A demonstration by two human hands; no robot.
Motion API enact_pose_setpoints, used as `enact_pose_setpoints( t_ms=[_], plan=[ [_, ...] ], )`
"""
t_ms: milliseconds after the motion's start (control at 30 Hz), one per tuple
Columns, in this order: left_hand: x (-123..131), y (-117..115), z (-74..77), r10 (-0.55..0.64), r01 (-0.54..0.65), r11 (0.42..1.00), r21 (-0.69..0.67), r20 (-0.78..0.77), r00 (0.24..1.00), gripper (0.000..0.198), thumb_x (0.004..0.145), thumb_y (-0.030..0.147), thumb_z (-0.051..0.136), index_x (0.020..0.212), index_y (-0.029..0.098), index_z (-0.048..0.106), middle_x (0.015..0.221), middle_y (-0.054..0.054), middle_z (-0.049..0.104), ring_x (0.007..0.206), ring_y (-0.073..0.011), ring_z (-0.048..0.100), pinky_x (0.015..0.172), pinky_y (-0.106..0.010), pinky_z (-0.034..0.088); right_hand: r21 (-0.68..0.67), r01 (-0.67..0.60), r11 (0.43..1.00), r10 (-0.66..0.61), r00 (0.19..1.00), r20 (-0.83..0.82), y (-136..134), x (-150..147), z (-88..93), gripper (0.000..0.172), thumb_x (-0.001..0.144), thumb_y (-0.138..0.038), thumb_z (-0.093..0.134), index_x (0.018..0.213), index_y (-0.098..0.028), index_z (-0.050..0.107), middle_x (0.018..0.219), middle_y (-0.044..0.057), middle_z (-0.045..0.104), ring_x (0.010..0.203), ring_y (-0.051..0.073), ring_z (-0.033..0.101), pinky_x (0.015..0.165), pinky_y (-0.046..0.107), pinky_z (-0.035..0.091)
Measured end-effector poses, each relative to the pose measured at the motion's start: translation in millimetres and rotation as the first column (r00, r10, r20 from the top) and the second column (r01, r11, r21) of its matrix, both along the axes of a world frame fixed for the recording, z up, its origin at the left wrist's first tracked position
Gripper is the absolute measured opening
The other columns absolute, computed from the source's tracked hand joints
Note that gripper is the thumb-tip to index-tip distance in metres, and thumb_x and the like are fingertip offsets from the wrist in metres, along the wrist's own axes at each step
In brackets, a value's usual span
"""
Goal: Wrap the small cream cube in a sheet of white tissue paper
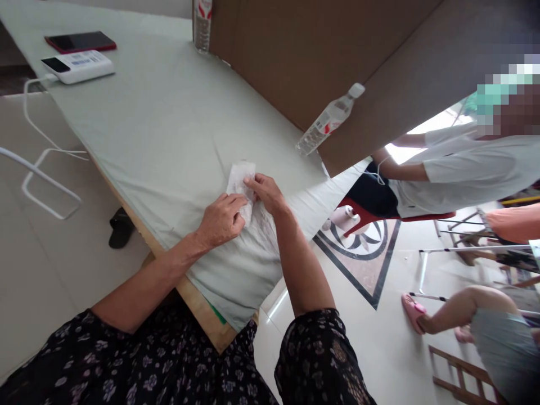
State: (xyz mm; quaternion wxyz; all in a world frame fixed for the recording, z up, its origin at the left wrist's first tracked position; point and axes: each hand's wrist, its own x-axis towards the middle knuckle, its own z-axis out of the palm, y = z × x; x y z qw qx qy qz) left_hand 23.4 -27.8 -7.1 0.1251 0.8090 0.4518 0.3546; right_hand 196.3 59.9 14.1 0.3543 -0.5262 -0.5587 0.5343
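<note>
Gently, with left hand (221,219) and right hand (266,192) each pinching the small white crinkled plastic packet (239,175), lying on the pale green cloth-covered counter (169,124) right under both grips, press evenly and smooth outward, avoiding tears.

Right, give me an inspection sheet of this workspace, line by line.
Surface: table under a pale cloth cover, creased near the hands.
Job's things: small white piece, thin; fabric or film, cannot tell.
Clutter: red phone, white power bank, water bottle, second bottle, cardboard sheet.
Hands: left hand and right hand both pinch the white piece.
Cables: white cable runs from the power bank off the table edge.
Surroundings: tiled floor, black shoe, seated person, others nearby.
</note>
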Motion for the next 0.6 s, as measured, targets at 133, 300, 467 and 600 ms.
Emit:
enact_pose_setpoints(
  t_ms=[133, 300, 467, 600],
  plan=[
    [0.1, -2.2, 0.8, -0.005, 0.005, 1.000, 0.028, -0.009, 1.000, 0.049, 0.083, 0.011, 0.052, 0.128, 0.014, 0.071, 0.144, -0.014, 0.068, 0.117, -0.0283, 0.069, 0.103, -0.042, 0.058, -0.061, -0.091, 0.994, 0.084, 0.991, -0.099, -6.5, 16.8, 1.1, 0.043, 0.064, -0.057, 0.083, 0.079, -0.020, 0.066, 0.071, -0.003, 0.061, 0.061, 0.010, 0.050, 0.054, 0.022, 0.044],
    [-1.2, 1.8, 2.9, -0.092, 0.096, 0.995, 0.029, -0.128, 0.987, 0.061, 0.085, 0.012, 0.049, 0.143, 0.016, 0.065, 0.152, -0.013, 0.064, 0.115, -0.0291, 0.069, 0.102, -0.045, 0.058, -0.064, -0.064, 0.996, 0.063, 0.998, -0.006, -3.8, 9.7, -5.1, 0.033, 0.068, -0.047, 0.080, 0.068, -0.021, 0.059, 0.057, -0.007, 0.049, 0.052, 0.008, 0.040, 0.048, 0.023, 0.032],
    [-2.7, 4.7, 2.5, -0.112, 0.111, 0.994, -0.018, -0.124, 0.986, 0.054, 0.086, 0.013, 0.048, 0.135, 0.016, 0.070, 0.135, -0.013, 0.074, 0.109, -0.0278, 0.069, 0.099, -0.042, 0.058, 0.036, 0.132, 0.991, -0.131, 0.991, -0.007, -3.2, -6.4, -14.0, 0.030, 0.070, -0.043, 0.075, 0.065, -0.023, 0.053, 0.058, -0.008, 0.044, 0.054, 0.009, 0.037, 0.050, 0.024, 0.030],
    [-3.3, 4.2, 2.1, -0.091, 0.088, 0.995, -0.044, -0.072, 0.993, 0.050, 0.087, 0.013, 0.049, 0.131, 0.018, 0.071, 0.132, -0.011, 0.074, 0.110, -0.0269, 0.069, 0.100, -0.040, 0.057, 0.118, 0.248, 0.962, -0.242, 0.968, -0.059, -8.3, -10.1, -17.2, 0.030, 0.073, -0.049, 0.072, 0.078, -0.022, 0.061, 0.070, -0.005, 0.053, 0.066, 0.011, 0.048, 0.063, 0.025, 0.043]
  ],
)
